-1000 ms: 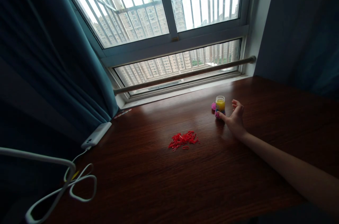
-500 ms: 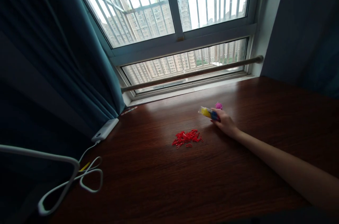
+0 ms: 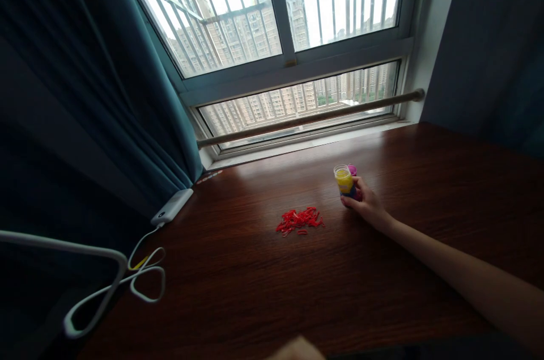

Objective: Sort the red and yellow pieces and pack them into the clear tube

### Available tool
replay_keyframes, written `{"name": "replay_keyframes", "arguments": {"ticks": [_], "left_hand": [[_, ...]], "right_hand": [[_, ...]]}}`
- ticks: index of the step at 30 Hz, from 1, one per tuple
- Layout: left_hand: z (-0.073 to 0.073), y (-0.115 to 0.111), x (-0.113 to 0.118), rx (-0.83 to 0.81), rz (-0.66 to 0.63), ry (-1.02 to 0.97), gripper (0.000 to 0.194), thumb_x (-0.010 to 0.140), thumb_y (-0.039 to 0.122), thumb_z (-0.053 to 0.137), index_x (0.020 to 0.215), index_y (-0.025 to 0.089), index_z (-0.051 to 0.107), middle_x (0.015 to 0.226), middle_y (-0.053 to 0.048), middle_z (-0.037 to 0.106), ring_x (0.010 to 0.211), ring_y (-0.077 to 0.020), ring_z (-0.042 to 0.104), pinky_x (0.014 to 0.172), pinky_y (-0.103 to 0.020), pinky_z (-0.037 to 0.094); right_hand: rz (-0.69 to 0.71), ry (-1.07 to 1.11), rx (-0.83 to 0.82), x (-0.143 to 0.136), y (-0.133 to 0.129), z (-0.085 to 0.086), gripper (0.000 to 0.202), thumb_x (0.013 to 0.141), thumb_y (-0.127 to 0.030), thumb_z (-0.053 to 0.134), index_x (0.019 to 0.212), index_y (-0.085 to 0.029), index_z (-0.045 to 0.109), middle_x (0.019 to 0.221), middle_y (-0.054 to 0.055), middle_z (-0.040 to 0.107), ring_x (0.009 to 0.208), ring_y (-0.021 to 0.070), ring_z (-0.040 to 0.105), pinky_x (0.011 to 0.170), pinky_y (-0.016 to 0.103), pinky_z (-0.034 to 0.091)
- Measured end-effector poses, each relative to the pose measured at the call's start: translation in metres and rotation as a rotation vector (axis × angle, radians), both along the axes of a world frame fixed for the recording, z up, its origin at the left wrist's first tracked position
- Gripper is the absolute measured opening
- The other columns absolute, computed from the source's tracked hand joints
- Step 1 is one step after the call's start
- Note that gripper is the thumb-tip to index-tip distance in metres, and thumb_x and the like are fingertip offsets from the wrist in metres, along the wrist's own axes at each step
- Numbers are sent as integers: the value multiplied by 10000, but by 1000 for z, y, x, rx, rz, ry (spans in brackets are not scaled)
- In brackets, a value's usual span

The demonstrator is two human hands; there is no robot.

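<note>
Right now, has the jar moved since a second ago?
Yes, leftward: the jar, in the right hand, was right of the pink piece and is now left of it.

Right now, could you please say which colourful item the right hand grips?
The yellow jar: the right hand grips it, but not the pink item or red pile.

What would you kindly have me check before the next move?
1. Jar held by the right hand: ok.
2. Jar open at the top: ok.
3. Jar set on the table: cannot tell, hand covers its base.
4. Red pieces on the table: ok, loosely piled.
5. Left hand fully in view: not ok, only a blurred part shows.
6. Pink piece clear of the jar: cannot tell, partly hidden.
</note>
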State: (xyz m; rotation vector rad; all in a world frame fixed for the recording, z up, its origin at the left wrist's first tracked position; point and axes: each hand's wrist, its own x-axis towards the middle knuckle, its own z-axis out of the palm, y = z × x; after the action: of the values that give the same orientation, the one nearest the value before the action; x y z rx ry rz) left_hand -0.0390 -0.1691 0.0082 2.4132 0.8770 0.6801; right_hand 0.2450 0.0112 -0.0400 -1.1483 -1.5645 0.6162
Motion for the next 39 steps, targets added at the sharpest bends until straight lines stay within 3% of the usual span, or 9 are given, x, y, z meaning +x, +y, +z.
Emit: {"name": "replay_keyframes", "arguments": {"ticks": [2, 4, 8, 13, 18, 23, 29, 34, 39], "left_hand": [[2, 34, 1, -29, 96, 9, 342, 727, 361, 608, 1057, 383, 521, 946, -25, 588, 859, -210, 556, 679, -370, 503], [4, 76, -1, -56, 210, 30, 295, 760, 339, 557, 1049, 283, 531, 951, -56, 565, 817, -186, 552, 722, -350, 486], [5, 159, -10, -191, 390, 249, 579, 569, 346, 708, 1090, 205, 497, 997, -48, 518, 806, -169, 524, 734, -286, 454], [11, 218, -1, -246, 220, 577, 745, 409, 405, 769, 1080, 189, 529, 974, -52, 536, 809, -200, 525, 671, -266, 426], [17, 235, 11, -283, 110, 657, 491, 463, 378, 746, 892, 180, 612, 800, -22, 621, 681, -177, 541, 553, -243, 381], [7, 237, 5, -208, 56, 588, 213, 615, 304, 632, 782, 171, 641, 742, -12, 637, 626, -137, 533, 530, -218, 364], [-2, 243, 3, -208, -37, 499, 185, 694, 281, 558, 728, 135, 667, 646, -16, 633, 543, -99, 496, 513, -204, 351], [0, 249, -1, -318, -10, 271, 216, 694, 289, 578, 759, 106, 673, 659, -36, 645, 574, -112, 529, 522, -199, 379], [6, 243, 8, -456, 47, -149, 200, 650, 278, 652, 753, 107, 671, 683, -49, 654, 604, -123, 557, 579, -227, 433]], "right_hand": [[6, -109, 38, -3, -6, 6, 362, 691, -246, 580, 1024, -189, 451, 864, 26, 571, 727, 179, 554, 667, 295, 430], [4, -199, 78, -4, -11, 11, 349, 668, -213, 574, 999, -186, 469, 822, 17, 570, 697, 174, 547, 642, 280, 416], [33, -246, 134, -7, -15, 12, 348, 651, -185, 554, 989, -186, 475, 822, 15, 575, 701, 173, 550, 642, 269, 412], [119, -263, 119, -10, -18, 12, 371, 668, -184, 553, 1029, -182, 471, 880, 33, 586, 765, 187, 562, 687, 282, 425], [131, -277, 103, -12, -21, 12, 381, 678, -184, 562, 1046, -178, 465, 886, 41, 585, 770, 189, 563, 688, 285, 432], [104, -269, 88, -14, -22, 6, 380, 686, -187, 565, 1052, -181, 464, 898, 41, 586, 777, 188, 560, 696, 281, 434], [85, -264, 54, -14, -20, 4, 367, 696, -195, 573, 1047, -173, 466, 880, 35, 586, 761, 176, 560, 683, 265, 431], [68, -257, 46, -13, -19, 4, 356, 707, -209, 571, 1046, -171, 469, 873, 32, 592, 755, 175, 567, 684, 264, 434], [79, -264, 54, -13, -19, 0, 370, 704, -214, 578, 1057, -171, 477, 894, 40, 601, 774, 183, 573, 697, 273, 443]]}}
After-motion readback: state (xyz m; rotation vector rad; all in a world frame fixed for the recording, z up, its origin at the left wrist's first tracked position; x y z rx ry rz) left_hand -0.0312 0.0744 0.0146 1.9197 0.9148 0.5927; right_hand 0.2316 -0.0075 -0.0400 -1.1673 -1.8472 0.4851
